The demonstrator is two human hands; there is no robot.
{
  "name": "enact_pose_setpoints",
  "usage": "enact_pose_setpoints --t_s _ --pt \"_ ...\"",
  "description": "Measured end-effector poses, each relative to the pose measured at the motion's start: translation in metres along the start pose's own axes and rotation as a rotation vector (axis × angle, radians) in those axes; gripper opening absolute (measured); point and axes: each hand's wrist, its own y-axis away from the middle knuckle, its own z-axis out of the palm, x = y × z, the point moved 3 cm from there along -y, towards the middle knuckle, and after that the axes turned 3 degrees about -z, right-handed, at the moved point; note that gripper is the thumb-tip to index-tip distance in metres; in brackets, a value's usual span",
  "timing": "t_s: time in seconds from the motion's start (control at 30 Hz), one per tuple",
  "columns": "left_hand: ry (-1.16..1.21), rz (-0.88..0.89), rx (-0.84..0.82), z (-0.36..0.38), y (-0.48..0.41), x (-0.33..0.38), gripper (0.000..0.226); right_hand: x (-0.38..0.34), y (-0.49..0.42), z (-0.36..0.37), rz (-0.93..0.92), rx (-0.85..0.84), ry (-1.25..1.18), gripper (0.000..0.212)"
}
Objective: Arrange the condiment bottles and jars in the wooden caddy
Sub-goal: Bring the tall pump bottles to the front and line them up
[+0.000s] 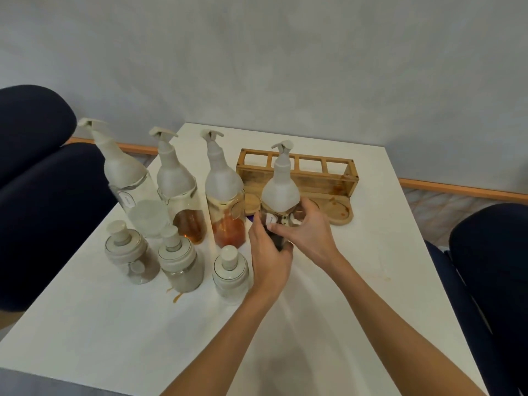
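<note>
A wooden caddy (325,178) with a slatted back and round recesses stands at the table's far side, holding nothing. In front of it, both hands grip a dark-filled bottle (281,190) with a white pour top: my left hand (268,258) wraps its lower body, my right hand (307,232) holds its right side. Three more tall bottles stand in a row to the left: a clear one (128,181), an amber one (178,190) and an orange-red one (225,195). Three short jars (130,252) (178,258) (230,270) stand in front of them.
The white table (371,281) has a brown spill stain (175,295) near the middle jar. Dark blue chairs (43,181) (491,252) flank the table left and right. A grey wall rises behind.
</note>
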Motion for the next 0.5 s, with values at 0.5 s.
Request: enact_pose_setpoints --t_s 0.5 --pt "0.026 0.298 -0.015 -0.060 0.058 0.076 0.059 -0.005 0.029 -0.034 0.066 -0.012 -0.015 0.048"
